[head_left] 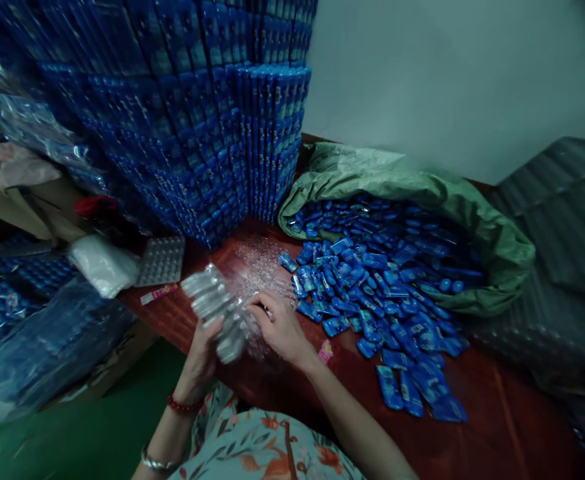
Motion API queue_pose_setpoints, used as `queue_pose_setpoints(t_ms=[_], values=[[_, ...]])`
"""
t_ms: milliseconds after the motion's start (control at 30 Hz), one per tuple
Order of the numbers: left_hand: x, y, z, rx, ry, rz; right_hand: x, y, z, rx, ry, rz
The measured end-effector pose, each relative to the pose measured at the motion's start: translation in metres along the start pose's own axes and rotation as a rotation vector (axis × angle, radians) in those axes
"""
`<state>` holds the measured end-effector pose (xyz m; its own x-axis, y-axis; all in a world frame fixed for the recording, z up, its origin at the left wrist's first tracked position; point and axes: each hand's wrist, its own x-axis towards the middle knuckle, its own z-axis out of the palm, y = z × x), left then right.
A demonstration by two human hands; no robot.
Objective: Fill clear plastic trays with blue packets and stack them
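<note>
My left hand (203, 352) grips a stack of clear plastic blister trays (217, 308) from below, tilted over the red-brown table (497, 427). My right hand (278, 325) rests its fingers on the right side of that same stack. More clear trays (262, 263) lie flat on the table just beyond my hands. A spread of small blue packets (372, 293) lies right of my right hand, spilling from an open green sack (422, 187).
A tall wall of stacked blue packs (197, 120) rises at the back left. A grey blister sheet (161, 261) and a white bag (103, 265) lie left of the trays. Bagged blue packs (37, 333) sit at the far left; a dark ribbed sheet (562, 227) sits at the right.
</note>
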<state>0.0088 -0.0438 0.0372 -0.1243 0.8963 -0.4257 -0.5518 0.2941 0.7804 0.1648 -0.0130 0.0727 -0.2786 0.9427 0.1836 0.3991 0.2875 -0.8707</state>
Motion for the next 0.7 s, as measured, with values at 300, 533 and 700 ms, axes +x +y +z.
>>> queue_pose_setpoints(t_ms=[300, 533, 700], values=[[0.006, 0.029, -0.038, -0.242, 0.297, 0.238, 0.071, 0.027, 0.048, -0.877, -0.164, -0.294], [0.004, 0.014, -0.027, -0.271, 0.180, 0.164, 0.028, 0.034, 0.042, 0.204, -0.044, 0.101], [0.049, 0.046, -0.060, -0.372, 0.164, 0.157, -0.025, 0.038, 0.013, 0.408, -0.068, 0.251]])
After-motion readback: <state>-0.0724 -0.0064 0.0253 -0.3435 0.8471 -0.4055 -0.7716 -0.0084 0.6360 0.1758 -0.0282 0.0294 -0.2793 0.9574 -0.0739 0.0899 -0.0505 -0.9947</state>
